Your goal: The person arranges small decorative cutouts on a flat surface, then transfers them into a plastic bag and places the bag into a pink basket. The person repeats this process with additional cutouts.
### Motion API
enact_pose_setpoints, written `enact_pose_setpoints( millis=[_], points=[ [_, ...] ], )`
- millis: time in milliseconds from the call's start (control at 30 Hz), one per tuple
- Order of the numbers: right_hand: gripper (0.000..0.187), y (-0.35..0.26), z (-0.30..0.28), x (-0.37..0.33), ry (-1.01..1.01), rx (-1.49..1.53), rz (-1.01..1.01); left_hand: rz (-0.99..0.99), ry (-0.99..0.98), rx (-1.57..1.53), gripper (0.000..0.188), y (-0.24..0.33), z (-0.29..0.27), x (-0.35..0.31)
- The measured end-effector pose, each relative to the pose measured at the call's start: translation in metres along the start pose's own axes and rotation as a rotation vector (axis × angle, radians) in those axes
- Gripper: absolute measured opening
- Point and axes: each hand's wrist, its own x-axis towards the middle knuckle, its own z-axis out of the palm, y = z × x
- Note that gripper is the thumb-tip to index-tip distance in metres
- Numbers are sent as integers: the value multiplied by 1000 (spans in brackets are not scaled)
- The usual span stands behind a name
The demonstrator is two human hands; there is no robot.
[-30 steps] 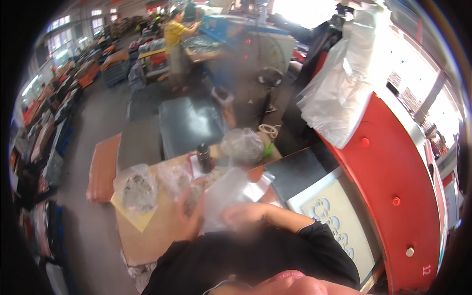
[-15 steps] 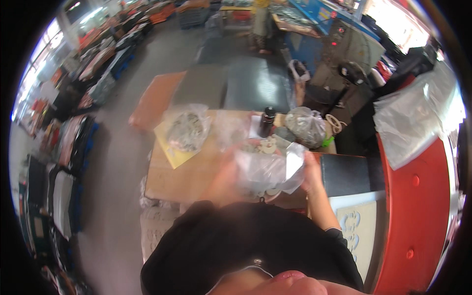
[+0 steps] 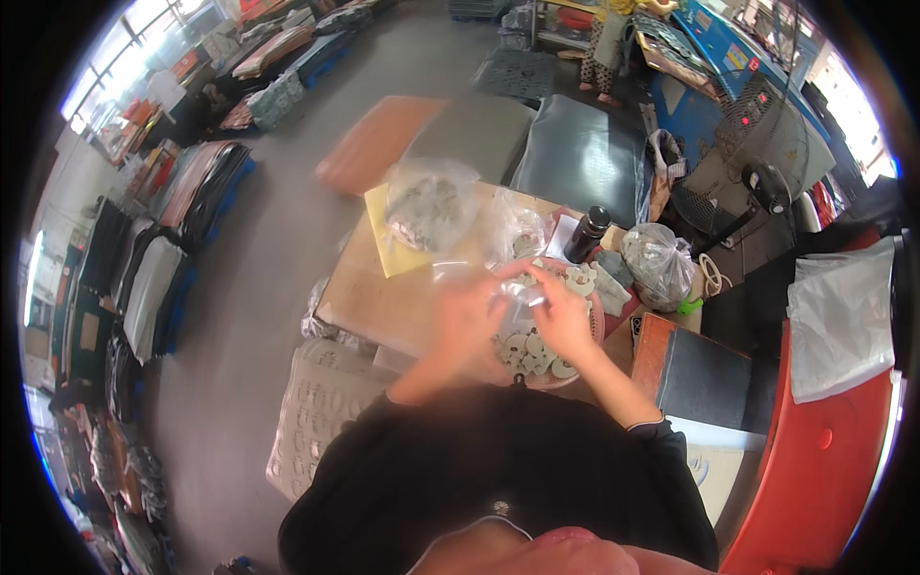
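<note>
Over a round pink basket [image 3: 596, 331], my two hands meet at a clear plastic bag [image 3: 522, 299]. My right hand [image 3: 563, 314] pinches the bag between thumb and fingers. My left hand [image 3: 468, 311] is blurred, its fingers closed at the bag's other side. Loose pale grey-green cut pieces [image 3: 527, 353] with curved outlines lie in the basket beneath, partly covered by the hands and the bag. A filled clear bag of similar pieces [image 3: 426, 209] rests on a yellow sheet [image 3: 376, 225] at the table's far left.
On the wooden table [image 3: 359, 302] stand a black bottle [image 3: 587, 233] and a tied, filled bag [image 3: 658, 264]. A fan [image 3: 762, 182] is beyond at right. Clear plastic sheets [image 3: 841, 321] hang over a red panel [image 3: 834, 422]. Stacked sheets [image 3: 585, 158] lie behind the table.
My hands have come closer together, and the bag spread wide between them is now gathered small. More of the basket's pieces show. The whole view has turned, shifting the table.
</note>
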Motion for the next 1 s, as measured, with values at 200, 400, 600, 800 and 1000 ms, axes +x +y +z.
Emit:
enact_pose_setpoints(
  millis=[200,400,600,800,1000],
  points=[
    [22,47,-3,31,-20,411,215,-158,-79,141,17,-44,-16,-12],
    [37,19,-34,46,157,-262,-222,-161,-168,192,20,-44,-25,-9],
    [49,-15,1,46,-331,-223,-397,104,-270,268,30,-12,-26,-3],
    [25,22,7,54,-774,85,-93,188,-302,264,31,10,-41,4],
    [20,34,4,49,-723,154,-123,138,-293,314,15,0,-35,4]
  ],
)
